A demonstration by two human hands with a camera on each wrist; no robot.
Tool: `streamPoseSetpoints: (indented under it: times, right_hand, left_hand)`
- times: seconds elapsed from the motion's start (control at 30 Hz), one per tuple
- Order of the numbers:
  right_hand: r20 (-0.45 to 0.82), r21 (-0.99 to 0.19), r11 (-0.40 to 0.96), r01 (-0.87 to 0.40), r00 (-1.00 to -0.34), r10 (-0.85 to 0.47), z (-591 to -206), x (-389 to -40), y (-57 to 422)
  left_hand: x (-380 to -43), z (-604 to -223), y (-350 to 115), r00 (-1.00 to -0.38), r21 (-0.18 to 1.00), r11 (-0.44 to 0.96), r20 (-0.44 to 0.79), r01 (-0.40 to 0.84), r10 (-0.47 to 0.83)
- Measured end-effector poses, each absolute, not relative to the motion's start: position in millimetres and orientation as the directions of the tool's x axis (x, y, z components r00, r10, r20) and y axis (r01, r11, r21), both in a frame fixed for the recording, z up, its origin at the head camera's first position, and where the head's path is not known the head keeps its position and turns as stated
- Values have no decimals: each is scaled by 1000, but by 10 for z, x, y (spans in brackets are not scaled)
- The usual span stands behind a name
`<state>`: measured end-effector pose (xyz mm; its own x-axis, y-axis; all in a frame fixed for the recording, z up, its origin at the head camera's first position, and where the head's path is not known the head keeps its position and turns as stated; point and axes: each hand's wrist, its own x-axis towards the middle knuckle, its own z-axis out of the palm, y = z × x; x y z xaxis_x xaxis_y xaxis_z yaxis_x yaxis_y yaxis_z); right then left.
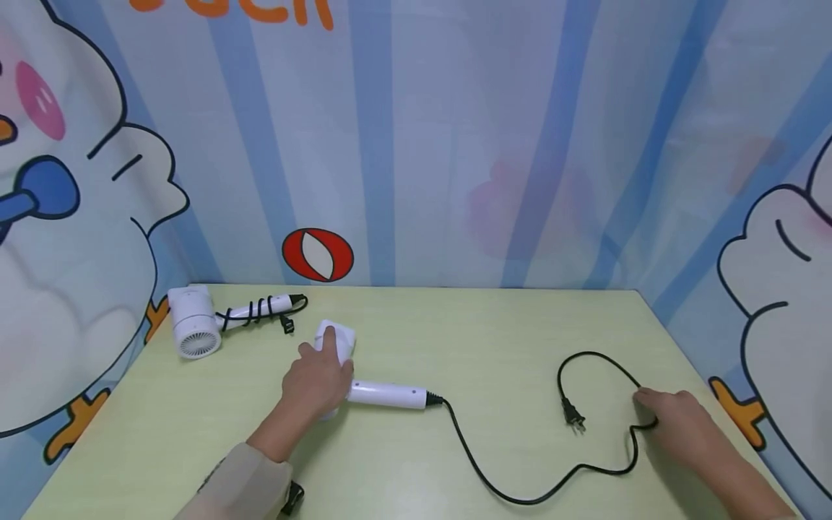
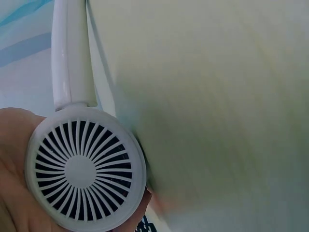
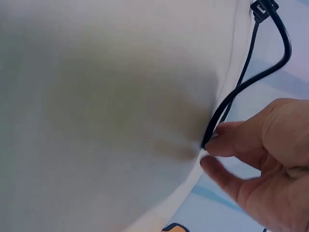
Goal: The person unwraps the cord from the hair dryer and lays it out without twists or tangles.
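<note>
A white hair dryer (image 1: pixel 390 395) lies near the middle of the table, its handle pointing right. My left hand (image 1: pixel 315 379) grips its head from above, covering part of it. The round air intake grille (image 2: pixel 79 171) fills the lower left of the left wrist view, with the palm beside it. From the handle a black power cord (image 1: pixel 526 502) curves loosely across to the right. Over there my right hand (image 1: pixel 689 426) holds the cord at its fingertips, also visible in the right wrist view. Beyond these fingers the cord loops back to a two-pin plug (image 1: pixel 572 414).
A second white hair dryer (image 1: pixel 195 321) lies at the table's back left, its cord wound around the handle. The pale table (image 1: pixel 455 325) meets a printed blue-striped curtain (image 1: pixel 429 144) at the back and sides. A dark object (image 1: pixel 294 498) shows beside the left sleeve.
</note>
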<state>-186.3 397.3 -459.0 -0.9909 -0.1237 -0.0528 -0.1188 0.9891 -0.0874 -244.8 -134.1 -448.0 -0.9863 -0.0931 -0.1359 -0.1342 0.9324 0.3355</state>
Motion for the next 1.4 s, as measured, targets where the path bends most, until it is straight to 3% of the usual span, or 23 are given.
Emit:
streamPoseSetpoints:
  times: [0.33,0.7,0.97,1.13,1.4]
  right_hand:
    - [16,-45,978,-204,-979,-203,-4565,-2289,4150]
    - [126,-93,967,-238,-966,-226,-4637,-2632,4252]
    - [106,-69,985,-160,-983,-152,-4654,-2905,4331]
    - [123,-161,983,-93,-990,-74,-4686,-3014,4417]
    - [105,-202,979,-36,-994,-15,-4606,-3188,4523]
  left_hand:
    - [-2710,-4457,-1080,-985,326,933,-127,-152,-116]
    - [-2884,-4437,-816,-980,324,927,-123,-187,-154]
    - [-2945,-4473,-649,-976,336,918,-114,-212,-183]
    - [-2980,-4498,-561,-977,358,909,-101,-211,-187]
    - [-3044,-4488,-468,-976,349,912,-105,-217,-192]
